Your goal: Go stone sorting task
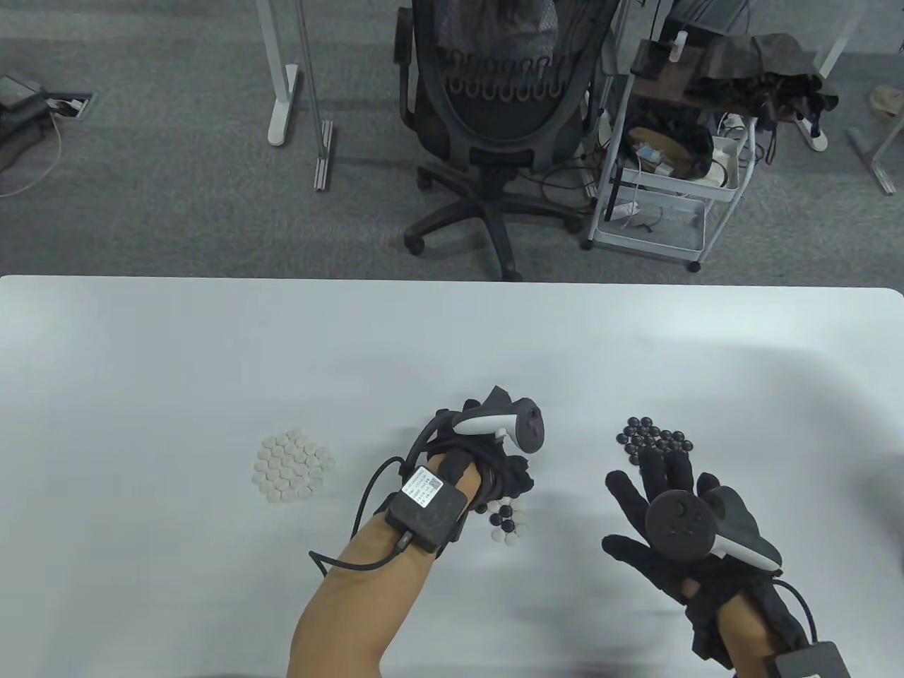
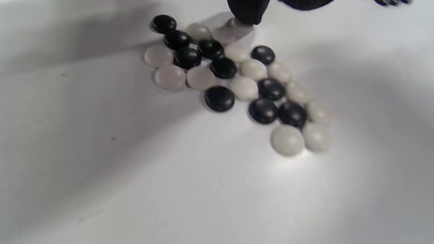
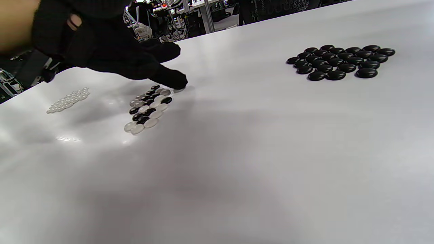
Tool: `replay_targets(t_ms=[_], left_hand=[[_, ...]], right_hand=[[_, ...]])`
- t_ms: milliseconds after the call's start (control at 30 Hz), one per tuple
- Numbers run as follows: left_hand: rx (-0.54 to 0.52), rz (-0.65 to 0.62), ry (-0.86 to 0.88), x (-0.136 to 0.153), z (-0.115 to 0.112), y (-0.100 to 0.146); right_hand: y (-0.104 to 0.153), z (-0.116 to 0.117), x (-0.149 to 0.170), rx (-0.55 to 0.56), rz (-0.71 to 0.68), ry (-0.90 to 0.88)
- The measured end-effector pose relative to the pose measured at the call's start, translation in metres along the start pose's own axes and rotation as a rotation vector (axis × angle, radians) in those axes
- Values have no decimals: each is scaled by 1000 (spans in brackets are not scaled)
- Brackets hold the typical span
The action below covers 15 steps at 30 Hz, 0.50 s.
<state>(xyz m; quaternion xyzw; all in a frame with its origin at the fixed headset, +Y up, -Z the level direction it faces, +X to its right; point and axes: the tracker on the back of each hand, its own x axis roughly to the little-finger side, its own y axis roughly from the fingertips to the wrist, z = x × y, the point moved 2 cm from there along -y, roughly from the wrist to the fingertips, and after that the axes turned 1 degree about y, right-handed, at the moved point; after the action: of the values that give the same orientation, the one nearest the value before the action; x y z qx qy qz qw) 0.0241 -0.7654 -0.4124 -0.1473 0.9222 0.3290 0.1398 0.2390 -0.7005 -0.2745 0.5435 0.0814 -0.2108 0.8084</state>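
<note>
While L hand (image 1: 494, 459) over mixed stones (image 2: 237, 81): chair (image 1: 494, 106), cart (image 1: 664, 141) beyond table (image 1: 141, 339).

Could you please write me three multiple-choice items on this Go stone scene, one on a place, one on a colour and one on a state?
1. In the table view, where does the sorted pile of white stones lie?
A. left of the left hand
B. beyond the black pile
C. at the table's far edge

2. What colours are in the unsorted cluster near the left hand?
A. only black
B. only white
C. black and white mixed

3. How is the right hand?
A. fist round a stone
B. fingers spread, holding nothing
C. flat on the white pile

Answers:
1. A: the white pile sits to the left of the left hand, the black pile to the right.
2. C: the left wrist view shows both colours touching.
3. B: its fingers are straight and splayed just short of the black pile.
</note>
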Motion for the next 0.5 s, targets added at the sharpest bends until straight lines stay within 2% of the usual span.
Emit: replay_targets(t_ms=[133, 233, 367, 500], left_hand=[[-32, 112, 109, 33, 15, -2], [-32, 187, 166, 65, 19, 5], [-19, 294, 191, 111, 15, 31], [1, 358, 189, 142, 3, 53]], right_hand=[[1, -1, 0, 3, 3, 0], [3, -3, 0, 15, 0, -3], [2, -3, 1, 12, 2, -8], [1, -2, 1, 1, 4, -4]])
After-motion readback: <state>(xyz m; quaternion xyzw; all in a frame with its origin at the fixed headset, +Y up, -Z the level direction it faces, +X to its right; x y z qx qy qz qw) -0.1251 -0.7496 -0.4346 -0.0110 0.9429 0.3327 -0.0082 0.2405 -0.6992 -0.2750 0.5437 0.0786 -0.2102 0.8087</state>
